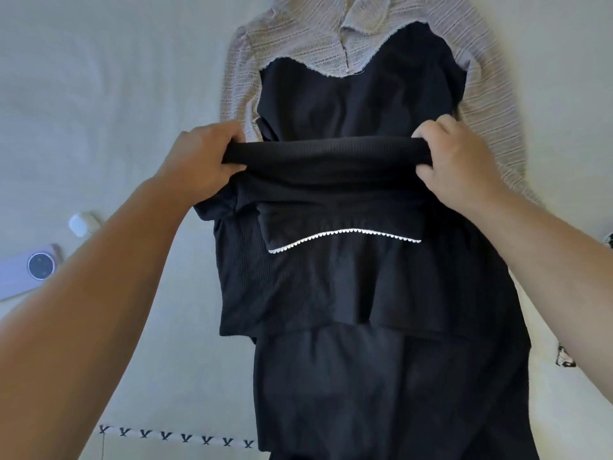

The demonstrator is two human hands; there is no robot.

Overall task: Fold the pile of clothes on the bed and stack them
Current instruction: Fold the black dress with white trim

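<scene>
Black ribbed fabric fills the near view: a black top (331, 280) with a white scalloped trim (341, 234) hangs over darker clothing spread on the bed (99, 94). Just beyond the trim, the left hand (202, 157) and right hand (461, 161) each pinch one end of the top's folded edge, fingers curled round it, holding it taut above the pile. Beyond the top lies a grey knit sweater (298, 38). Left of the top sit a phone (30, 270) and a white earbud case (83, 224). If one grip slips, the fold would likely sag and go crooked.
</scene>
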